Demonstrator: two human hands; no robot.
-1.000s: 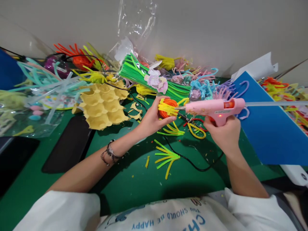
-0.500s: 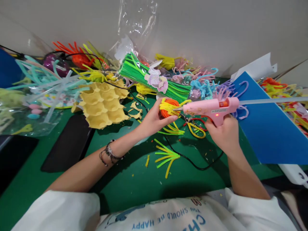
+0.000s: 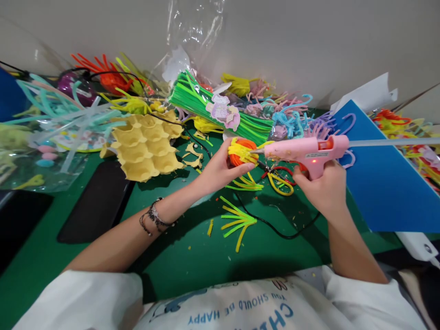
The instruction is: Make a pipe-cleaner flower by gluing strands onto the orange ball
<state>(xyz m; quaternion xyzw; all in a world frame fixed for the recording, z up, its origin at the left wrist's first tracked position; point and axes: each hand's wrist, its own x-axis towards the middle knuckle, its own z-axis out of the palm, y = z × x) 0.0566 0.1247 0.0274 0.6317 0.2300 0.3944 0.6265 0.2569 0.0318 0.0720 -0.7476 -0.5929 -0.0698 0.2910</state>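
My left hand (image 3: 222,167) is closed around a ball of orange and yellow pipe cleaners (image 3: 243,152). A pink glue gun (image 3: 297,153) is gripped in my right hand (image 3: 325,185), its small light glowing and a long clear glue stick (image 3: 388,143) sticking out behind. The nozzle tip points left and reaches the ball's right side; whether it touches cannot be made out. Below the ball, short yellow and green pipe cleaner bundles (image 3: 242,221) lie fanned out on the green table (image 3: 206,266). Yellow- and red-handled tools (image 3: 280,183) lie between my hands.
A yellow egg-carton piece (image 3: 146,146) and a black phone (image 3: 94,201) are at the left. Packed green pipe cleaners (image 3: 195,98) lie behind my hands, amid colourful heaps. A blue board (image 3: 388,183) slants at the right. A black cord (image 3: 275,233) curves across the table.
The glue gun has drawn slightly to the right, so its nozzle has moved from over the ball's face to its right edge. My left hand still holds the ball in nearly the same place.
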